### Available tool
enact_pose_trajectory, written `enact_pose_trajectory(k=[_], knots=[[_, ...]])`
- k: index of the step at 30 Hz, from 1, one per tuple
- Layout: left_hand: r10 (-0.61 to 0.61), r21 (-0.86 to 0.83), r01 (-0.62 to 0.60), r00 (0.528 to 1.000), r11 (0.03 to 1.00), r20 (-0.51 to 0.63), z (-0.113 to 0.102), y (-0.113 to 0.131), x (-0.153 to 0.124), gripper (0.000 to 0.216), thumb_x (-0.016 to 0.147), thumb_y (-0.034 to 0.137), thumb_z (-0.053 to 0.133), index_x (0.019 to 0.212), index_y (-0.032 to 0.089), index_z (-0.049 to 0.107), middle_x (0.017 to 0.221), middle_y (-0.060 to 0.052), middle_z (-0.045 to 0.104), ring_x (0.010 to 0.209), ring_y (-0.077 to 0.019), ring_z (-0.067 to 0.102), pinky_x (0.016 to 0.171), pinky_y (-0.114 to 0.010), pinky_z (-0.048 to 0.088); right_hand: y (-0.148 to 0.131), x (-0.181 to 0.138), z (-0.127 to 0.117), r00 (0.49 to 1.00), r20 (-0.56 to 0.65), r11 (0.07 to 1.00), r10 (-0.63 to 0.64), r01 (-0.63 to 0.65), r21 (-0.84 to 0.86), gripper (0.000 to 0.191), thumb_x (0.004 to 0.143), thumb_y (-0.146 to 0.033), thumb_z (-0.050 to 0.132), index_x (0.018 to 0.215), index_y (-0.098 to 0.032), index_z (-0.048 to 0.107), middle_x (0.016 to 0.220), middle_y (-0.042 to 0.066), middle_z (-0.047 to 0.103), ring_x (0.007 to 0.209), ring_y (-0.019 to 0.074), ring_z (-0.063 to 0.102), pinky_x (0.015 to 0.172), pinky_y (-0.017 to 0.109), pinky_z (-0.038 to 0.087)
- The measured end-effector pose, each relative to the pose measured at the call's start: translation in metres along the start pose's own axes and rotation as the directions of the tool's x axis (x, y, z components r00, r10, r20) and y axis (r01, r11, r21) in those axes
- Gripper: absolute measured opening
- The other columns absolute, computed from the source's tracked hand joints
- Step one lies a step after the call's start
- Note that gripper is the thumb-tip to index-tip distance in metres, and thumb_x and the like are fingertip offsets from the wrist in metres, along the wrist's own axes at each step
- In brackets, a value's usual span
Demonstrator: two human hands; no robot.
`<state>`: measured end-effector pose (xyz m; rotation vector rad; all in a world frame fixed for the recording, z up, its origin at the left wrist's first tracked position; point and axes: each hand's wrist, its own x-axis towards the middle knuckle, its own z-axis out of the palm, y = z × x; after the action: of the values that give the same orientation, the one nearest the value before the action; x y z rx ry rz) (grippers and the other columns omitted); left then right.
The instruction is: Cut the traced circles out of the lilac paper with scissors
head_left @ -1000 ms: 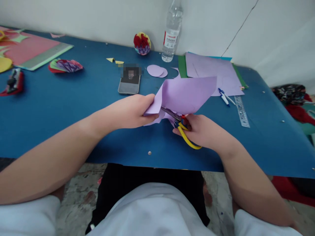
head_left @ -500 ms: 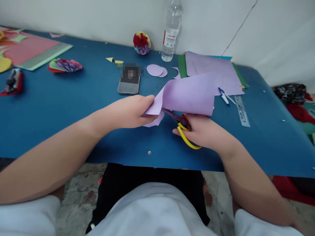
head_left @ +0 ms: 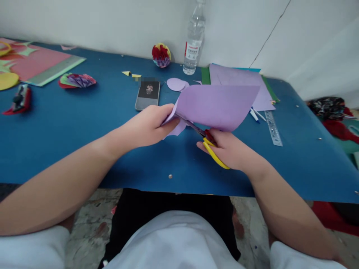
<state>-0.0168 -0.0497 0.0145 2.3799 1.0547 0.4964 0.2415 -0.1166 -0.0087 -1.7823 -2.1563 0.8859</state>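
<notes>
My left hand (head_left: 148, 125) pinches the left edge of a lilac paper sheet (head_left: 217, 104), held curled up above the blue table (head_left: 84, 123). My right hand (head_left: 228, 149) grips yellow-handled scissors (head_left: 209, 144), whose blades run up and left into the paper near my left fingers. A rounded lilac flap hangs under the sheet by my left thumb.
A phone (head_left: 147, 95) lies just beyond my left hand, with lilac paper circles (head_left: 175, 84) beside it. Behind stand a water bottle (head_left: 192, 41) and a paper ball (head_left: 161, 55). Coloured sheets (head_left: 238, 80), pens (head_left: 256, 114) and a ruler (head_left: 272, 127) lie right; folded paper flower (head_left: 75, 80) left.
The lilac sheet has turned and risen, its far edge now flatter and wider. The scissors have pushed further left into the paper. My head has tilted slightly, shifting the table view down.
</notes>
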Motion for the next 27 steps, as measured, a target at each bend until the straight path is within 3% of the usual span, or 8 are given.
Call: enact_pose_trajectory(k=[7, 12, 15, 20, 24, 27], knots=[[0.025, -0.132, -0.035, 0.996, 0.991, -0.081, 0.005, -0.009, 0.000, 0.030, 0.103, 0.040, 0.048, 0.081, 0.021, 0.057, 0.073, 0.000, 0.062, 0.067, -0.0174, 0.057, 0.064, -0.031, 0.042, 0.003, 0.003, 0.002, 1.000, 0.017, 0.995, 0.024, -0.026, 0.101, 0.048, 0.091, -0.064, 0.064, 0.078, -0.025, 0.040, 0.072, -0.003, 0.048, 0.065, 0.0163, 0.043, 0.060, 0.033, 0.034], [-0.078, -0.387, 0.002, 0.980, 0.922, -0.182, 0.008, -0.009, 0.002, 0.025, 0.092, 0.037, 0.063, 0.104, 0.018, 0.073, 0.107, -0.007, 0.078, 0.106, -0.0276, 0.069, 0.093, -0.039, 0.053, 0.004, 0.001, 0.004, 1.000, 0.017, 0.981, 0.011, -0.014, 0.191, 0.050, 0.089, -0.064, 0.068, 0.075, -0.025, 0.040, 0.070, -0.004, 0.044, 0.065, 0.0156, 0.040, 0.059, 0.032, 0.032], [-0.133, -0.494, 0.016, 0.970, 0.869, -0.202, 0.008, -0.008, 0.002, 0.032, 0.088, 0.033, 0.069, 0.116, 0.019, 0.075, 0.116, -0.005, 0.080, 0.114, -0.0291, 0.070, 0.098, -0.040, 0.055, 0.002, 0.000, 0.004, 0.999, 0.035, 0.965, 0.022, -0.030, 0.261, 0.052, 0.087, -0.065, 0.071, 0.075, -0.024, 0.042, 0.070, -0.004, 0.042, 0.065, 0.0146, 0.038, 0.059, 0.032, 0.032], [-0.294, -0.711, 0.086, 0.940, 0.698, -0.175, 0.011, -0.003, 0.003, 0.030, 0.080, 0.028, 0.078, 0.110, 0.021, 0.078, 0.112, -0.003, 0.082, 0.114, -0.0275, 0.072, 0.098, -0.039, 0.057, -0.003, -0.003, 0.003, 0.994, 0.105, 0.921, 0.033, -0.071, 0.382, 0.053, 0.084, -0.070, 0.072, 0.079, -0.024, 0.046, 0.072, -0.005, 0.042, 0.066, 0.0145, 0.038, 0.060, 0.031, 0.034], [-0.349, -0.839, 0.085, 0.928, 0.537, -0.130, 0.013, 0.004, 0.003, 0.031, 0.077, 0.021, 0.082, 0.108, 0.019, 0.079, 0.113, -0.004, 0.082, 0.114, -0.0281, 0.073, 0.099, -0.040, 0.058, -0.006, -0.005, 0.001, 0.991, 0.136, 0.889, -0.004, -0.059, 0.454, 0.051, 0.087, -0.071, 0.069, 0.085, -0.023, 0.050, 0.076, -0.004, 0.044, 0.069, 0.0144, 0.040, 0.064, 0.032, 0.036], [-0.367, -0.876, 0.114, 0.927, 0.468, -0.076, 0.013, 0.010, 0.000, 0.031, 0.077, 0.022, 0.085, 0.107, 0.019, 0.080, 0.114, -0.005, 0.082, 0.114, -0.0295, 0.074, 0.098, -0.040, 0.060, -0.007, -0.006, 0.002, 0.990, 0.126, 0.866, -0.055, -0.016, 0.499, 0.051, 0.092, -0.072, 0.063, 0.087, -0.023, 0.050, 0.080, -0.004, 0.045, 0.071, 0.0144, 0.040, 0.068, 0.032, 0.037]])
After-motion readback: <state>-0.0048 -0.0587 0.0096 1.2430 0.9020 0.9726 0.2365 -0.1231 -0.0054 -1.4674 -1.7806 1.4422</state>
